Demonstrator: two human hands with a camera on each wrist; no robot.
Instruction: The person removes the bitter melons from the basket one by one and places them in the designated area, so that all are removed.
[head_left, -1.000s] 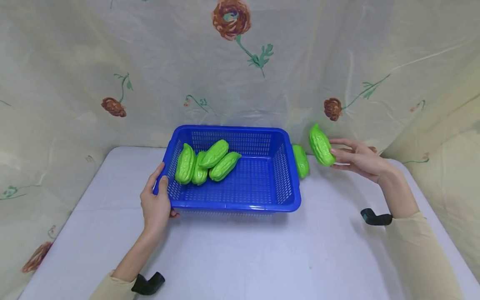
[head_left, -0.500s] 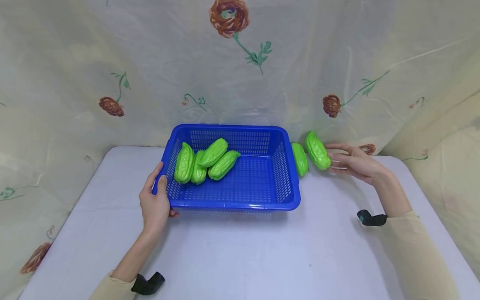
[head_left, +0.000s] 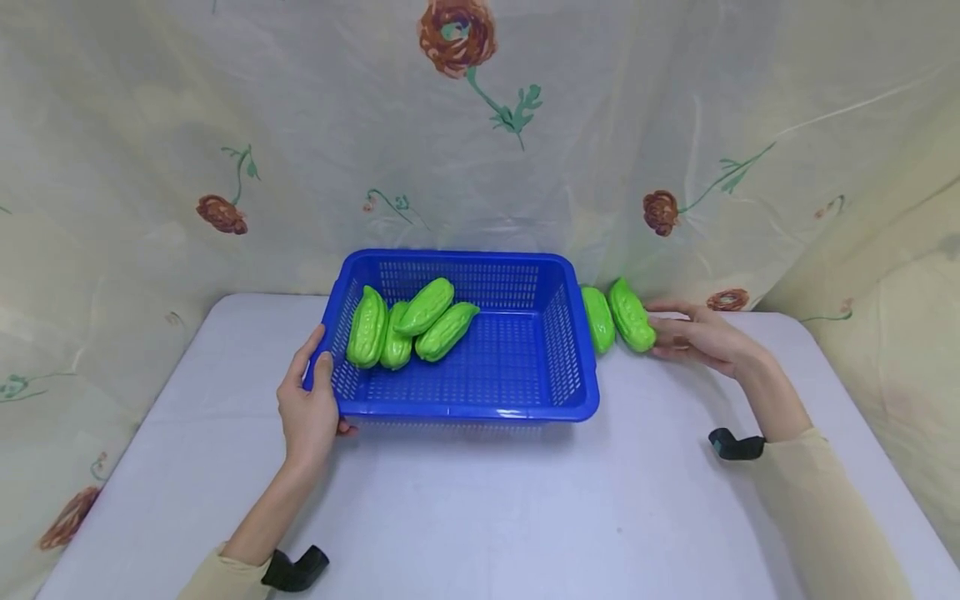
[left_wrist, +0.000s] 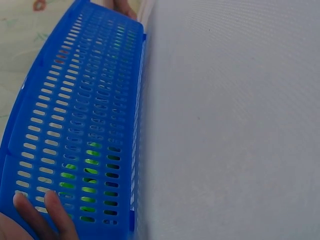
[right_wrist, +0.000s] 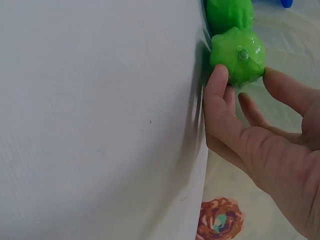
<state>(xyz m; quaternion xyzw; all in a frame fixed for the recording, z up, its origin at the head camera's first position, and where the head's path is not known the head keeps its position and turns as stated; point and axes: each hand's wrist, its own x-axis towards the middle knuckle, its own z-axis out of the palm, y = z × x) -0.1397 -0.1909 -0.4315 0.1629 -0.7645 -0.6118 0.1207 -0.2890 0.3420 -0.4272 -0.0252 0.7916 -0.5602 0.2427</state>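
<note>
My left hand [head_left: 309, 412] grips the left end of a blue plastic basket [head_left: 468, 411], thumb over the rim. Its curled fingers [left_wrist: 57, 212] press the slotted wall in the left wrist view. Several shiny green plastic bitter melons [head_left: 429, 307] lie heaped in the basket's left half. Right of the basket, my right hand [head_left: 708, 337] pinches the near end of another bitter melon [head_left: 632, 317] between thumb and fingertips, low at the table. One more bitter melon [head_left: 598, 320] lies between it and the basket wall; in the right wrist view, the held bitter melon [right_wrist: 239, 57] appears against it.
A white-covered table [head_left: 480, 517] carries everything. A pale floral curtain [head_left: 300, 125] hangs close behind the basket and along both sides. Black wrist straps [head_left: 296, 571] show at both sleeves.
My right hand has moved left and down with its bitter melon, bringing it down beside the one by the basket. The left hand and basket have stayed put.
</note>
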